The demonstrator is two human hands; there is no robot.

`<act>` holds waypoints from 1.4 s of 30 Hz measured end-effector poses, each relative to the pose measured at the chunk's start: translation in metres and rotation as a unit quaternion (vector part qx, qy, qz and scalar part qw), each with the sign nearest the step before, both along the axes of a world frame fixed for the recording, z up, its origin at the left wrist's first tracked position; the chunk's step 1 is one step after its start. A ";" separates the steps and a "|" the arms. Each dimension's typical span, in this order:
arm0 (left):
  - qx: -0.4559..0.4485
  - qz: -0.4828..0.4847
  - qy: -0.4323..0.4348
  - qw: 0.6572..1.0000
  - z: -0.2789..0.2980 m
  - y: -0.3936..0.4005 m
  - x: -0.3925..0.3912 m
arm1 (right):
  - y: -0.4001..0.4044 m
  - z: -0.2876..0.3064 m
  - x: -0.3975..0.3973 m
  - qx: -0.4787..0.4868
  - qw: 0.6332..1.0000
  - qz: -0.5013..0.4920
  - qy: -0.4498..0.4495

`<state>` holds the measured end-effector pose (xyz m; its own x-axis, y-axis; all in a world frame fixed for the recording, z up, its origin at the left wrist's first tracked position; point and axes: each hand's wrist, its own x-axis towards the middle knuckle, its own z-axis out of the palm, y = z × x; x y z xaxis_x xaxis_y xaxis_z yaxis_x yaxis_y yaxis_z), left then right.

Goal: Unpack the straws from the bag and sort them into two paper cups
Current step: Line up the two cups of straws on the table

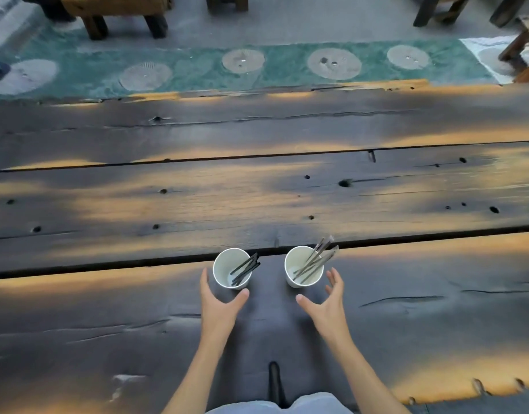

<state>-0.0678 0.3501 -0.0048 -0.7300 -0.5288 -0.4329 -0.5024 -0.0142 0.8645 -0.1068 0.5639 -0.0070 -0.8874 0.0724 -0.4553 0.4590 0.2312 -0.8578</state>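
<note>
Two white paper cups stand upright side by side on the dark plank worktop (108,309): left cup (231,268) holds bare black straws (245,269), right cup (303,267) holds wrapped straws (317,259) leaning out over its far rim. Left hand (218,306) and right hand (326,303) are both spread wide, empty, each just short of its cup, not touching.

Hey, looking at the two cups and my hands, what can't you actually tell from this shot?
Head view only:
- Straw count in the left cup: the dark straws overlap.
- Whether the right cup's straws are still wrapped: too small and blurred.
- Contact between left hand or right hand and the cups: unclear from above.
- The bag: nowhere in frame.
</note>
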 end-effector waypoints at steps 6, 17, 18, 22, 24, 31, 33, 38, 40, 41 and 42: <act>0.011 -0.003 0.038 0.999 -0.006 -0.001 -0.020 | -0.008 -0.003 -0.020 -0.034 0.999 0.013 -0.010; -0.002 -0.001 0.063 0.998 -0.013 -0.004 -0.031 | -0.015 -0.004 -0.036 -0.062 0.998 0.020 0.007; -0.003 0.002 0.062 0.998 -0.013 -0.005 -0.032 | -0.016 -0.004 -0.038 -0.063 0.998 0.018 0.008; -0.016 0.012 0.076 0.997 -0.009 -0.012 -0.047 | -0.025 0.000 -0.056 -0.062 0.998 0.003 0.019; -0.018 0.021 0.083 0.996 -0.006 -0.017 -0.061 | -0.032 0.004 -0.072 -0.056 0.998 -0.002 0.035; -0.020 0.040 0.105 0.993 0.011 -0.050 -0.142 | -0.067 0.026 -0.162 -0.059 0.993 -0.004 0.098; -0.028 0.040 0.117 0.992 0.014 -0.062 -0.174 | -0.076 0.029 -0.194 -0.077 0.991 -0.006 0.112; -0.019 0.031 0.150 0.988 0.017 -0.091 -0.253 | -0.100 0.030 -0.278 -0.088 0.985 -0.018 0.147; -0.014 0.027 0.164 0.986 0.015 -0.102 -0.287 | -0.107 0.029 -0.314 -0.092 0.982 -0.016 0.161; -0.012 0.025 0.171 0.985 0.015 -0.106 -0.301 | -0.109 0.029 -0.329 -0.094 0.981 -0.014 0.168; -0.008 0.023 0.177 0.984 0.014 -0.110 -0.317 | -0.112 0.026 -0.347 -0.093 0.980 -0.016 0.173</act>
<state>-0.3853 0.2402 0.0089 -0.8086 -0.5697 -0.1468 -0.1685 -0.0149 0.9856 -0.4541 0.4519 0.0188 -0.9896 0.0464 -0.1363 0.1385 0.0465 -0.9893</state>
